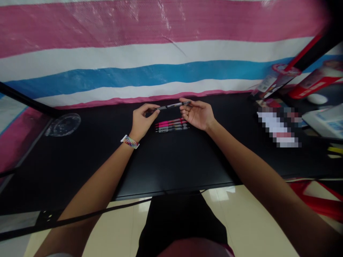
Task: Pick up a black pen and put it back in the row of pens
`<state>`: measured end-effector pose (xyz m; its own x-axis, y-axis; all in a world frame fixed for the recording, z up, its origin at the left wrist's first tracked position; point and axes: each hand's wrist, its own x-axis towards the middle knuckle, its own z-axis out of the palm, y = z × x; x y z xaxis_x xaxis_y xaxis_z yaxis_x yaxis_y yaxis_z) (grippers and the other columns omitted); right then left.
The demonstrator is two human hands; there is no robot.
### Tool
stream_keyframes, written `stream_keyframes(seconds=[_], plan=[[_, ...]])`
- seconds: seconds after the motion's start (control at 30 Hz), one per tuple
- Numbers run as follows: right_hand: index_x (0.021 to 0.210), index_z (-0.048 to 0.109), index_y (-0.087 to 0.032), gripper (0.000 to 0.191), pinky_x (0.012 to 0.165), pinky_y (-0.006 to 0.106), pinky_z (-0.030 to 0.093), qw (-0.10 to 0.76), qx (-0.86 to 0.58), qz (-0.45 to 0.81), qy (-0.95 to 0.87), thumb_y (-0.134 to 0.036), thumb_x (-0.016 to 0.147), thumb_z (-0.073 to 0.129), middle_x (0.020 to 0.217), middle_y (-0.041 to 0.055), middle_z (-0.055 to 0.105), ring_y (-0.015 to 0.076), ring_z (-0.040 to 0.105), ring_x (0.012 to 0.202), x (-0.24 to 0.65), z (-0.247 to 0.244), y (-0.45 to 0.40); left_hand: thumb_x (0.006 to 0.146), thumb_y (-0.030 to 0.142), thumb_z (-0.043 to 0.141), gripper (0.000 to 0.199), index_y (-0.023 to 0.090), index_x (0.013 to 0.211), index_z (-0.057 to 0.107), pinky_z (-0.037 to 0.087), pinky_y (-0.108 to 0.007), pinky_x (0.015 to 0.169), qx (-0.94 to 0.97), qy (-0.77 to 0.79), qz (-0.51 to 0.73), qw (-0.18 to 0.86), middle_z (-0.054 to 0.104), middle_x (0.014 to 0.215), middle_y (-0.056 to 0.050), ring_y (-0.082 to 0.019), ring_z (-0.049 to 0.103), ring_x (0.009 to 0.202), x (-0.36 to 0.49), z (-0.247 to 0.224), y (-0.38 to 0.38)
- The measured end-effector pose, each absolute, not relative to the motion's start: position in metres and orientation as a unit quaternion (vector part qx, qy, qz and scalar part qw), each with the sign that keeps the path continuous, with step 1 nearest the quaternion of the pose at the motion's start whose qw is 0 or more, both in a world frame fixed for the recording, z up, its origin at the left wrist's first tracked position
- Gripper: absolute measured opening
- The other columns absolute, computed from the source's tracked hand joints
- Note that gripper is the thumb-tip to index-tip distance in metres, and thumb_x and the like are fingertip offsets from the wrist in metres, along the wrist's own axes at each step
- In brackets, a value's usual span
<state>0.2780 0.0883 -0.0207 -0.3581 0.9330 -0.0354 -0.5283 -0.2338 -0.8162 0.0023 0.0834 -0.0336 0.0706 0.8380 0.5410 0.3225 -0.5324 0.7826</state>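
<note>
Pen [173,105] held by left fingers [154,115], right fingers [198,104]; pink, gray pens [170,125] nearby.

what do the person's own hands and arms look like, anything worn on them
The left hand and right hand are both ungloved. The left wrist wears a wristband with a multicoloured pattern and white at one end; no band shows on the right wrist. No sleeve covers either forearm.

red-rimmed container [268,82]: blurred | box [325,121]: cut off right | held pen [173,105]: print too small
</note>
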Motion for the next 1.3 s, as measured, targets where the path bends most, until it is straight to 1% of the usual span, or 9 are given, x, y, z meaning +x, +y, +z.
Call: stream_keyframes(seconds=[0.07, 0.13, 0.3, 0.43, 0.63, 0.9, 0.97, 1.1, 1.3], plan=[[0.113, 0.080, -0.019, 0.028, 0.080, 0.026, 0.066, 0.505, -0.270, 0.738, -0.357, -0.028, 0.088, 0.071, 0.091, 0.0068, 0.083, 0.0166, 0.076, 0.081, 0.2767, -0.0213, 0.0883, 0.096, 0.032, 0.083, 0.015, 0.026, 0.108, 0.087, 0.063, -0.038, 0.097, 0.695, 0.419, 0.533, 0.242, 0.087, 0.109, -0.005, -0.022, 0.079, 0.101, 0.0028, -0.0333, 0.0829], [0.112, 0.079, -0.020, 0.024, 0.078, 0.026, 0.066, 0.514, -0.276, 0.734, -0.348, -0.028, 0.090, 0.071, 0.091, 0.0061, 0.083, 0.0165, 0.076, 0.080, 0.2752, -0.0212, 0.0880, 0.095, 0.031, 0.083, 0.015, 0.025, 0.108, 0.087, 0.063, -0.038, 0.096, 0.697, 0.420, 0.528, 0.244, 0.087, 0.109, -0.005, -0.022, 0.079, 0.101, 0.0033, -0.0329, 0.0822], [0.111, 0.078, -0.020, 0.025, 0.082, 0.027, 0.067, 0.518, -0.293, 0.722, -0.352, -0.031, 0.090, 0.071, 0.093, 0.0073, 0.083, 0.0175, 0.077, 0.084, 0.2730, -0.0185, 0.0858, 0.094, 0.027, 0.083, 0.013, 0.025, 0.106, 0.087, 0.063, -0.039, 0.094, 0.695, 0.421, 0.530, 0.242, 0.087, 0.106, -0.005, -0.022, 0.079, 0.097, 0.0037, -0.0332, 0.0821], [0.111, 0.078, -0.020, 0.028, 0.084, 0.032, 0.068, 0.520, -0.314, 0.705, -0.367, -0.035, 0.090, 0.068, 0.095, 0.0096, 0.083, 0.0218, 0.079, 0.092, 0.2730, -0.0174, 0.0854, 0.094, 0.026, 0.082, 0.013, 0.025, 0.107, 0.087, 0.063, -0.040, 0.095, 0.699, 0.417, 0.528, 0.242, 0.087, 0.107, -0.005, -0.022, 0.079, 0.099, 0.0036, -0.0335, 0.0826], [0.106, 0.077, -0.020, 0.024, 0.077, 0.026, 0.065, 0.525, -0.306, 0.707, -0.361, -0.032, 0.086, 0.071, 0.088, 0.0057, 0.079, 0.0156, 0.073, 0.077, 0.2730, -0.0198, 0.0867, 0.095, 0.026, 0.082, 0.013, 0.025, 0.107, 0.086, 0.064, -0.040, 0.096, 0.702, 0.424, 0.520, 0.238, 0.087, 0.108, -0.005, -0.022, 0.080, 0.100, 0.0039, -0.0322, 0.0812], [0.104, 0.077, -0.021, 0.020, 0.072, 0.027, 0.065, 0.532, -0.304, 0.706, -0.356, -0.030, 0.087, 0.072, 0.084, 0.0046, 0.080, 0.0159, 0.071, 0.074, 0.2720, -0.0222, 0.0881, 0.095, 0.027, 0.082, 0.014, 0.025, 0.108, 0.086, 0.064, -0.039, 0.096, 0.703, 0.419, 0.522, 0.238, 0.087, 0.108, -0.005, -0.022, 0.080, 0.100, 0.0038, -0.0333, 0.0817], [0.105, 0.077, -0.021, 0.022, 0.073, 0.027, 0.065, 0.533, -0.292, 0.711, -0.353, -0.035, 0.088, 0.072, 0.085, 0.0045, 0.081, 0.0159, 0.073, 0.074, 0.2720, -0.0212, 0.0880, 0.095, 0.027, 0.083, 0.013, 0.025, 0.107, 0.086, 0.064, -0.039, 0.095, 0.702, 0.412, 0.528, 0.243, 0.087, 0.108, -0.005, -0.022, 0.080, 0.099, 0.0037, -0.0340, 0.0824], [0.112, 0.078, -0.020, 0.033, 0.076, 0.031, 0.066, 0.527, -0.304, 0.714, -0.346, -0.046, 0.094, 0.067, 0.092, 0.0074, 0.083, 0.0202, 0.078, 0.084, 0.2723, -0.0180, 0.0875, 0.094, 0.027, 0.083, 0.012, 0.025, 0.106, 0.087, 0.063, -0.038, 0.094, 0.698, 0.402, 0.536, 0.252, 0.087, 0.106, -0.005, -0.022, 0.080, 0.098, 0.0041, -0.0345, 0.0830], [0.107, 0.077, -0.021, 0.020, 0.073, 0.025, 0.065, 0.530, -0.306, 0.712, -0.345, -0.031, 0.091, 0.072, 0.088, 0.0047, 0.082, 0.0155, 0.074, 0.076, 0.2708, -0.0204, 0.0879, 0.095, 0.029, 0.082, 0.013, 0.025, 0.107, 0.086, 0.064, -0.038, 0.095, 0.702, 0.414, 0.526, 0.243, 0.087, 0.107, -0.004, -0.022, 0.080, 0.098, 0.0035, -0.0346, 0.0825]])
